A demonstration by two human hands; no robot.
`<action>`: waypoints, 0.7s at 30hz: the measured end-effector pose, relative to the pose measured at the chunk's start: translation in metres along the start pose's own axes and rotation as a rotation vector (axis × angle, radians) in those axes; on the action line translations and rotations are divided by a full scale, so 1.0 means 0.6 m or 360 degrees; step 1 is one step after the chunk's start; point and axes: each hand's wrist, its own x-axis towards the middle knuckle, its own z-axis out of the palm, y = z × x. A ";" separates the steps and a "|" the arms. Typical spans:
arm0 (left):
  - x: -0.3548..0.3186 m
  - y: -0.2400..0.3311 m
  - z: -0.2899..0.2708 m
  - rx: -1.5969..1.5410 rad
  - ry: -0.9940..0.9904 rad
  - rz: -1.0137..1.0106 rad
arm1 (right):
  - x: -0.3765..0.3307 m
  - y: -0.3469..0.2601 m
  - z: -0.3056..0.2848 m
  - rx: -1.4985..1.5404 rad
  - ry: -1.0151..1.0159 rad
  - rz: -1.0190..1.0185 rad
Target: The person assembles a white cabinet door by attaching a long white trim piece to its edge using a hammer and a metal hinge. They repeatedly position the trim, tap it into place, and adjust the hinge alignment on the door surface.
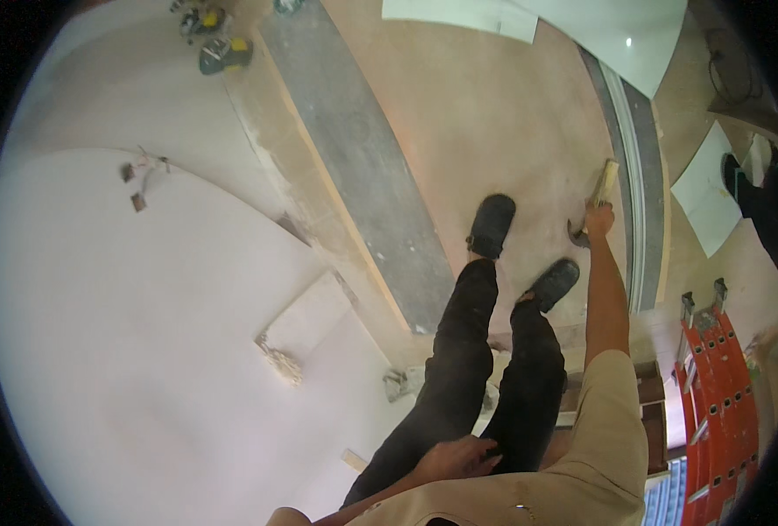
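My right hand [598, 219] is stretched forward, closed around a hammer [606, 181]. Its pale wooden handle points away from me, and a dark curved head shows beside my fist. In front of my body, close to the upper leg of my black trousers, is my left hand [456, 459]. Its fingers are curled together, and whatever may be in them cannot be made out. Both of my feet, in dark shoes [492, 225], are on a dusty tan floor [494, 114], with the hammer ahead of the right one.
A grey strip [363, 167] and metal track [630, 175] run along the floor. White board [144, 351] spreads on the left, with a cut piece [310, 320] nearby. An orange ladder [722, 412] is at right, below another person's dark-clad leg [767, 210]. Yellow-black power tools [225, 54] lie far left.
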 end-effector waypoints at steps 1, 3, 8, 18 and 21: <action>0.002 -0.014 0.014 -0.0107 0.0019 0.0198 | 0.011 0.003 0.007 -0.0050 0.0153 0.0105; 0.007 -0.045 0.040 -0.0309 0.0144 0.0624 | 0.029 0.004 0.003 -0.0056 0.0301 0.0087; 0.010 -0.028 0.037 -0.0614 0.0088 0.0349 | 0.020 0.031 -0.055 -0.0012 0.0144 -0.0114; -0.028 -0.069 0.032 -0.1340 0.0276 -0.0013 | -0.361 -0.173 -0.334 0.0737 0.0497 -0.0886; -0.013 -0.141 -0.006 -0.1329 0.0444 0.0072 | -0.500 -0.266 -0.476 0.0742 0.0511 -0.1152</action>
